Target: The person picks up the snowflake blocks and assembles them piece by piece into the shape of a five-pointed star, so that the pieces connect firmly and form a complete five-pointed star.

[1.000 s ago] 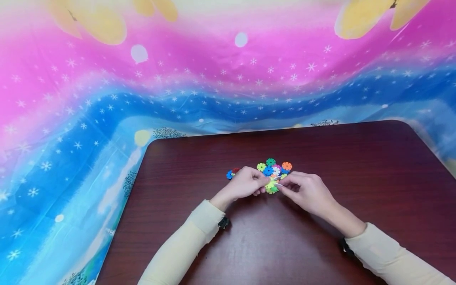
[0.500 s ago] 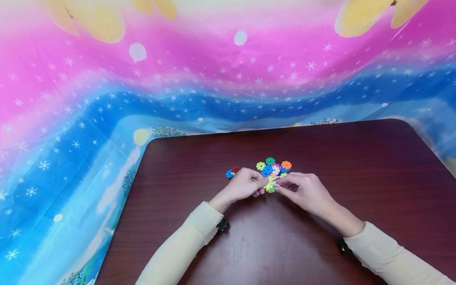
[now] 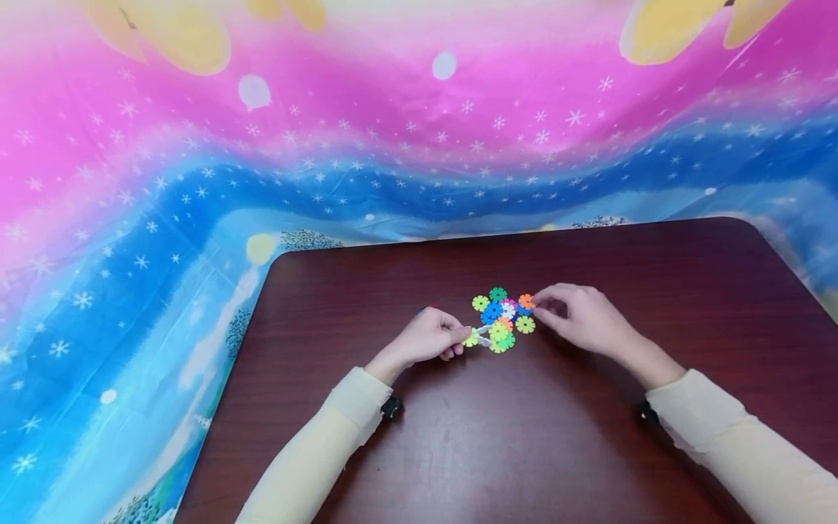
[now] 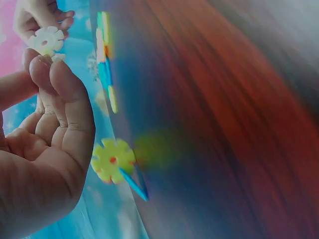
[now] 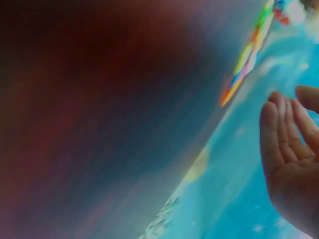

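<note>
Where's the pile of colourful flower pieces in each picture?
Head: the pile of flower pieces is right of the middle, between the left hand and the right hand.
Left wrist: upper left, a thin strip seen edge-on, just right of the left hand's fingers.
Right wrist: upper right, a blurry slanted strip.
Shared landmark: the dark table.

smooth plastic discs, glossy wood-grain tabletop, cloth backdrop (lightly wrinkled)

Table: dark red-brown, wood-grained | cluster of multicoloured notched discs | apart: upright yellow disc
</note>
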The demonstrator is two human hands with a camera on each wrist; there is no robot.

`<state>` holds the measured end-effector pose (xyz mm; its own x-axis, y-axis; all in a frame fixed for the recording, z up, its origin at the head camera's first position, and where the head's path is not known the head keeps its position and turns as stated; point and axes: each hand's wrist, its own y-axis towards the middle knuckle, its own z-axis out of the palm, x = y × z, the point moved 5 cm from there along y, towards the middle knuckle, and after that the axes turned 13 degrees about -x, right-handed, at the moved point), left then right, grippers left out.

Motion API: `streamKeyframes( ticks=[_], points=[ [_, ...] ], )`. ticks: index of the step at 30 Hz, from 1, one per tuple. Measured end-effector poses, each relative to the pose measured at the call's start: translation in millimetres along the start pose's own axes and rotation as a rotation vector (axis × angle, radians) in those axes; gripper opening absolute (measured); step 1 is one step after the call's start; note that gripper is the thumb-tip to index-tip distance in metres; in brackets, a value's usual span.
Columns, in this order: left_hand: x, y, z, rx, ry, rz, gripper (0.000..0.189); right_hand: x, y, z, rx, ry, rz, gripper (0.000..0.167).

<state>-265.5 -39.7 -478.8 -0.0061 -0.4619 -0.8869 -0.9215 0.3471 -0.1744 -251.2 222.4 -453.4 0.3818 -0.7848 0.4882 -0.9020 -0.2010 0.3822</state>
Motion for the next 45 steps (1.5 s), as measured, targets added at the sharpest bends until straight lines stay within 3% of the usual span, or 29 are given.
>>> streamKeyframes(
  ticks=[4,7,17,25,32,37,42,45],
  points=[
    [6.5,0.1,-8.7,-0.009,0.087,-0.006,0.032,-23.5,15.1,7.8,0.125,-0.074,0.036,0.029],
    [8.8,0.0,-14.6,-0.022,0.147,-0.008,0.034,-29.1,22.8,12.7,0.189,-0.107,0.031,0.036],
    [14.6,3.6,-25.5,-0.100,0.322,-0.014,0.034,-29.9,31.9,22.0,0.258,-0.168,0.018,0.043],
    [12.9,5.5,-28.6,-0.180,0.525,0.117,0.047,-31.7,33.1,26.4,0.270,-0.146,0.063,0.040],
    [8.9,0.2,-36.3,-0.264,0.637,0.157,0.062,-34.2,33.6,25.9,0.267,-0.086,0.124,0.037],
    [-6.7,-4.8,-44.2,-0.364,0.720,0.214,0.051,-35.3,33.2,24.0,0.240,-0.025,0.136,0.032],
    [-25.3,-5.6,-30.6,-0.314,0.709,0.329,0.019,-38.2,28.6,20.7,0.194,0.013,0.151,0.027],
    [-32.5,-4.7,-17.6,-0.277,0.711,0.406,0.014,-37.7,25.1,17.1,0.157,0.030,0.155,0.024]
  ],
)
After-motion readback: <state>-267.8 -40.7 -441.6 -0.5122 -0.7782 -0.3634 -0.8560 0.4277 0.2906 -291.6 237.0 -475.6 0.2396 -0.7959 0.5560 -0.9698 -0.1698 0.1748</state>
